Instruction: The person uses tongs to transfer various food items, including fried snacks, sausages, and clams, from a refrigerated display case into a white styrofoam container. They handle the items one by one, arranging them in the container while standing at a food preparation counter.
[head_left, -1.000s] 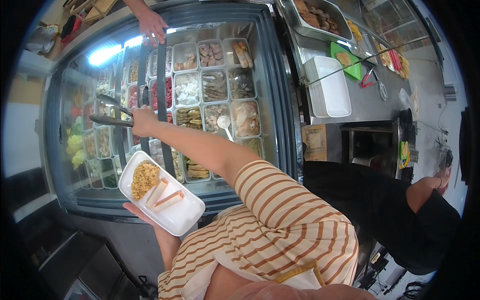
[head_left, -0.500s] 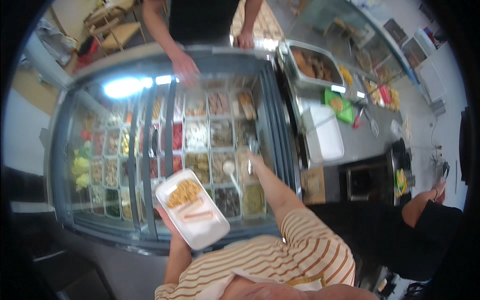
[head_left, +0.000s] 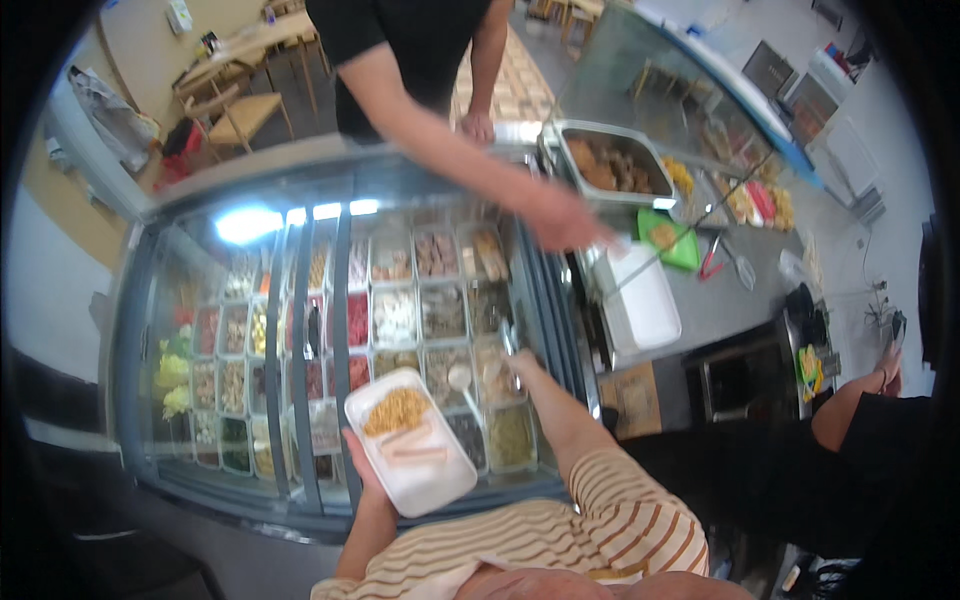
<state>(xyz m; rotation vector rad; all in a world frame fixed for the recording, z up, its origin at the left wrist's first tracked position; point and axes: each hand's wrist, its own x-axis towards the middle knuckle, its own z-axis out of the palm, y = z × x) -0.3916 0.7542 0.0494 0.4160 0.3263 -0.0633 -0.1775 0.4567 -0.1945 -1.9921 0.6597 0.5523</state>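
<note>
While the left hand (head_left: 362, 465) is gripping the white tray (head_left: 435, 490) by its left edge, most fingers hiding underneath, the right hand (head_left: 520, 364) is clasping metal tongs (head_left: 508, 337); whether their tips are spreading or meeting, I cannot tell. The tray is sitting at eight o'clock from the right hand, above the near part of the display case (head_left: 568, 372), and is carrying a crumbly noodle cake (head_left: 398, 412) at its far end and two pale sticks (head_left: 415, 455) mid-tray.

For good handling, the left hand should be keeping the tray level, since the sticks are probably lying loose. The right wrist should be clearing the case's frame at three o'clock and the white spoon (head_left: 460, 378) standing at nine o'clock, and the tongs should be staying above the food containers without brushing their rims. Another person's hand (head_left: 565, 218) is showing blurred at one o'clock, near the stacked white trays (head_left: 645, 310) on the counter (head_left: 728, 305), so a low, unhurried movement would be suiting this crowded space.
</note>
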